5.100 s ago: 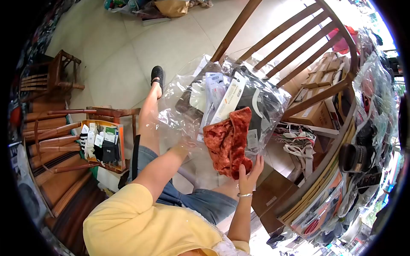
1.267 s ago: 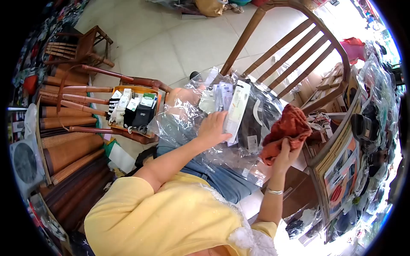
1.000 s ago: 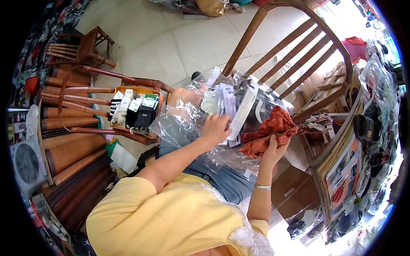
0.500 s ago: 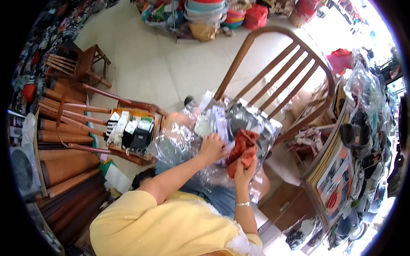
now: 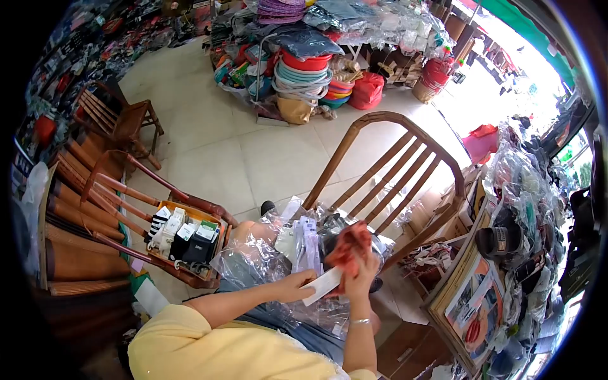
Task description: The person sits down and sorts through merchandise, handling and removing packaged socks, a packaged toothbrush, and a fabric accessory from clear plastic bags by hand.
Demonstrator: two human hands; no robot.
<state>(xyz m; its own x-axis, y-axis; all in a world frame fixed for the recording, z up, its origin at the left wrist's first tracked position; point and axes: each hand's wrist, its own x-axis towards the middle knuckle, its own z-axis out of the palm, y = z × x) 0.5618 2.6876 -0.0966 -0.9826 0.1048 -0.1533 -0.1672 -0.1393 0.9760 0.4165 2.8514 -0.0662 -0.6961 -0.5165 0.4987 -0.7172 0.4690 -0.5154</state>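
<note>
L hand (image 5: 297,286) pinches the white card (image 5: 322,287) by one end; R hand (image 5: 361,272) closes round the red cloth (image 5: 349,246) at the other, prob. so the two meet; can't tell if it grips card too. Below, clear plastic bag (image 5: 250,263) spreads over the lap (image 5: 316,335), prob. a handy worktop, w/ purple packets (image 5: 308,244) near.

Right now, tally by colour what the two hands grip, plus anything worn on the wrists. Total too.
Red: 1, crumpled cloth in the right hand
White: 1, long flat card, one end in the left hand
Silver: 1, bracelet on the right wrist
Total: 3
</note>
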